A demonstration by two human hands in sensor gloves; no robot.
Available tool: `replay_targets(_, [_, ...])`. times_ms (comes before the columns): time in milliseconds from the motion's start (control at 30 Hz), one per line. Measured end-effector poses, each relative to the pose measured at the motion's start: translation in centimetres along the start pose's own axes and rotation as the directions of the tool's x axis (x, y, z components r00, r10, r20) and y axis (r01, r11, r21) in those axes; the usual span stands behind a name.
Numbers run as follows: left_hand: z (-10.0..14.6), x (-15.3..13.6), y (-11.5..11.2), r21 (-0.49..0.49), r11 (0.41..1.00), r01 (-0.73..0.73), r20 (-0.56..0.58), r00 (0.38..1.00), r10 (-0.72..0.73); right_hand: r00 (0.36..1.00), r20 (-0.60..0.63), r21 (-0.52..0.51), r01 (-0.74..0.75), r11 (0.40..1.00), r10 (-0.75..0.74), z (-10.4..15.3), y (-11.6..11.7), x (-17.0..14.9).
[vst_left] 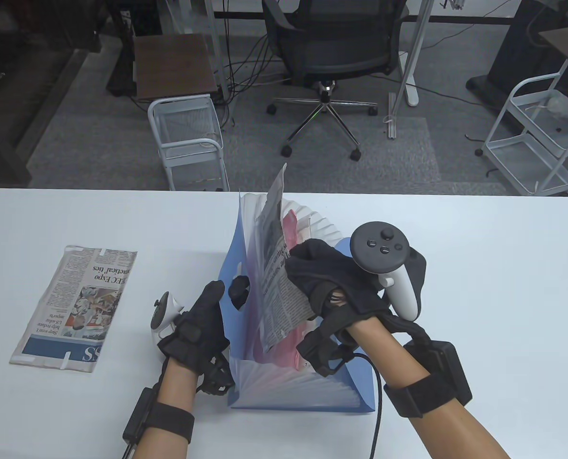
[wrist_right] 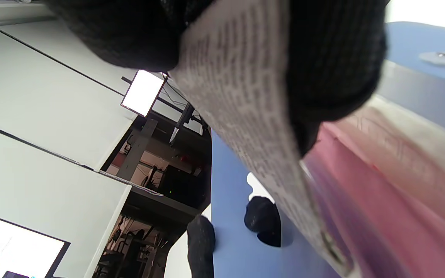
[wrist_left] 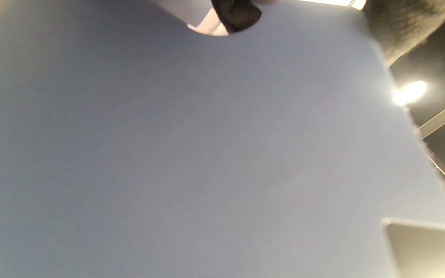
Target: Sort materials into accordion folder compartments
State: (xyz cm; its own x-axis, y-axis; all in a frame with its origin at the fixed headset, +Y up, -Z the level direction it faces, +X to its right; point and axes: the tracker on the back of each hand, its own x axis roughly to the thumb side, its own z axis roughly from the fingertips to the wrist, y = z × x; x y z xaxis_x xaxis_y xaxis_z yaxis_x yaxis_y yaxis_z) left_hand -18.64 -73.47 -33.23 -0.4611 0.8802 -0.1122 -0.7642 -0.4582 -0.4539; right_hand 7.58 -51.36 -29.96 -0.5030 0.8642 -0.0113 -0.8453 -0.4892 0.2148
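Holding folded newspaper sheet [vst_left: 274, 267] in my right hand [vst_left: 341, 287], fingers clamped on its near edge; sheet stands tilted, lower part down among pockets of blue accordion folder [vst_left: 308, 392]. Folder stands fanned open mid-bench [vst_left: 480, 287], pink sheets [vst_left: 291, 224] in pockets just right of newspaper. My left hand [vst_left: 202, 325] grips folder's left cover, fingertip [vst_left: 240, 288] poking through its cutout. Second folded newspaper [vst_left: 76, 308] lies flat at bench left, well apart from hands.

surface: white table [vst_left: 480, 267] | left side: folded newspaper [vst_left: 76, 308] lying flat | near-edge middle: blue accordion folder [vst_left: 303, 387] standing open
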Motion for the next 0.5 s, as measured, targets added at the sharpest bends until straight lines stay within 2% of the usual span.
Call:
replay_targets(300, [0.0,0.0,0.0,0.001,1.000,-0.006,0.002,1.000,0.006,1.000,0.029,0.061,-0.002,0.998,0.000,0.9,1.6,0.0])
replay_targets(500, [0.0,0.0,0.0,0.000,1.000,-0.002,0.000,1.000,0.002,0.998,0.024,0.018,-0.053,0.998,0.053,0.3,2.8,-0.3])
